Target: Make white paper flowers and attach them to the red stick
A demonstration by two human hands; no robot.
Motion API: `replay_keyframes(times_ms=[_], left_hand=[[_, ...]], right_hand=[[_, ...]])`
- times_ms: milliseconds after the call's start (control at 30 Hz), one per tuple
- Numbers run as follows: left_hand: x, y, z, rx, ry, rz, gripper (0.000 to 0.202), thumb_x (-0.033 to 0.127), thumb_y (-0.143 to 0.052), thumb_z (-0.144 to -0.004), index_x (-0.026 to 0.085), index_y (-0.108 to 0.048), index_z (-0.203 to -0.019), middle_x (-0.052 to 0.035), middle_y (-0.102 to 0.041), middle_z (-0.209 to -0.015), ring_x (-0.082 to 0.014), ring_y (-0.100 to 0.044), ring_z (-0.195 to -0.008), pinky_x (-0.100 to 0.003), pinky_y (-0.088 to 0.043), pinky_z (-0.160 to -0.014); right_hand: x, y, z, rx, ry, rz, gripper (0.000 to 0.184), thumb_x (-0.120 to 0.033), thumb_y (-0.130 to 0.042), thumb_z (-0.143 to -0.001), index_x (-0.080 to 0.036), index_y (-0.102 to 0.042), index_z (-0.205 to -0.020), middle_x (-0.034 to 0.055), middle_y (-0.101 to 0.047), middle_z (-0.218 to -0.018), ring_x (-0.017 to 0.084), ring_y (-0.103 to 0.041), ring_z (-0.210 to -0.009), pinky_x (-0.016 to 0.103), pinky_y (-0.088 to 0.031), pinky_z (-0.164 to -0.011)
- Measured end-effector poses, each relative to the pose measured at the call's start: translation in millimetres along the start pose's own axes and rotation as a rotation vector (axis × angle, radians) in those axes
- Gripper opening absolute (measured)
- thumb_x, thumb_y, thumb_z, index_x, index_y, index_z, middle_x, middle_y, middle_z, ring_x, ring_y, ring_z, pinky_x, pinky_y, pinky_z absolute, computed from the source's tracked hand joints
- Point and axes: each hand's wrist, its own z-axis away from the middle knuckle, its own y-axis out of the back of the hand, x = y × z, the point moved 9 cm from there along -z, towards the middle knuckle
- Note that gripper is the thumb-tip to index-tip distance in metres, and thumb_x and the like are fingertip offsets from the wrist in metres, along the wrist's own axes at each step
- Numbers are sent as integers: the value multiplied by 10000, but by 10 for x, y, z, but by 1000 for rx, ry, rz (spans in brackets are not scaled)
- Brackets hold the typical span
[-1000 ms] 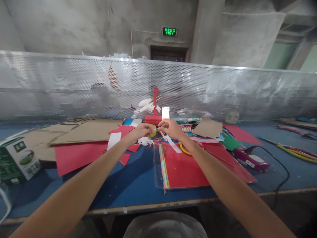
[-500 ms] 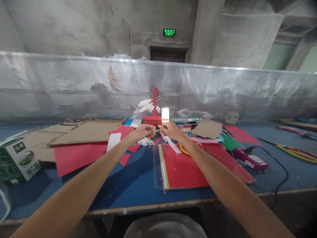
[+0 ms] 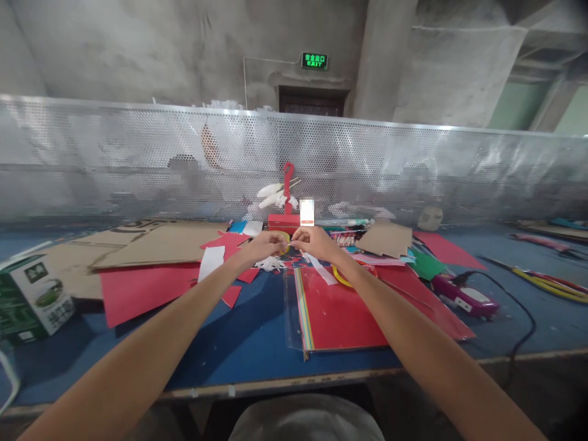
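Observation:
My left hand (image 3: 270, 245) and my right hand (image 3: 315, 242) meet above the middle of the table, fingertips pinched. Between them shows a small white piece (image 3: 289, 244), perhaps twisted paper; it is too small to make out clearly. A yellow roll of tape (image 3: 285, 247) lies just behind my left fingers. Below the hands is a heap of shredded white paper strips (image 3: 270, 263). A white paper strip (image 3: 322, 269) lies under my right wrist, across a clear packet of red paper sheets (image 3: 344, 312).
Cardboard sheets (image 3: 160, 245) and red paper (image 3: 142, 294) cover the left side, beside a green and white box (image 3: 39, 297). Against the perforated metal screen stand a red paper piece (image 3: 288, 184) and a lit phone (image 3: 307, 212). A purple power strip (image 3: 466, 297) with a black cable lies right.
My right fingers have shifted slightly and closed in at the white piece, so less of it shows between the hands. My left hand has hardly moved.

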Motion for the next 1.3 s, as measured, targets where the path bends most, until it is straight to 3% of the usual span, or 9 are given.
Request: replay_keyframes(times_ms=[133,300,533,700,800,933,1100,1300], left_hand=[[-40,20,-24,3,-9,-10,208,361,-622,-730,155,-607,-703,-8,-564,-664,-107,-488,-594,-251,-390,-600],[-72,34,-45,23,-26,-51,186,338,-616,-719,153,-606,-711,1,-552,-656,-104,-471,-578,-247,-385,-587],[109,-24,36,10,-61,-72,122,272,-597,-715,154,-571,-698,15,-507,-642,-102,-457,-587,-243,-370,-582],[175,-25,61,19,-58,-117,121,280,-589,-693,160,-571,-695,11,-525,-636,-113,-469,-598,-245,-380,-590],[134,-6,42,27,-54,-162,137,294,-584,-704,159,-580,-682,6,-540,-626,-117,-477,-592,-246,-381,-585],[74,32,20,43,-55,-236,167,319,-586,-720,155,-620,-714,-12,-590,-675,-137,-517,-625,-252,-393,-588],[78,31,31,37,-63,-295,150,280,-547,-722,160,-633,-739,-12,-615,-702,-146,-544,-651,-248,-397,-593],[191,12,80,44,-93,-342,122,236,-513,-726,170,-614,-709,2,-602,-682,-137,-538,-638,-244,-392,-596]], right_hand=[[47,-35,-21,-11,7,-23,75,-224,-644,-798,-153,-659,-818,29,-692,-716,123,-612,-629,227,-439,-634],[28,-81,-11,-73,4,16,110,-200,-560,-859,-156,-660,-860,15,-679,-675,114,-586,-555,217,-417,-578],[-57,-94,28,-106,21,100,224,-209,-422,-943,-174,-638,-993,-40,-576,-551,105,-531,-497,210,-375,-578],[-51,-124,31,-141,23,100,248,-241,-393,-966,-172,-629,-999,-35,-587,-553,105,-527,-492,214,-376,-588],[-17,-177,44,-180,2,73,220,-291,-431,-959,-179,-610,-1021,-16,-651,-620,102,-531,-477,214,-372,-559],[-39,-184,56,-159,17,107,240,-381,-591,-876,-183,-617,-1009,16,-696,-731,125,-597,-601,212,-374,-572],[-56,-136,40,-108,42,162,108,-253,-643,-831,-176,-661,-905,34,-708,-816,140,-630,-719,224,-405,-645],[-64,-67,-10,-27,122,251,79,-231,-664,-821,-168,-712,-822,52,-707,-847,150,-610,-754,243,-408,-710]])
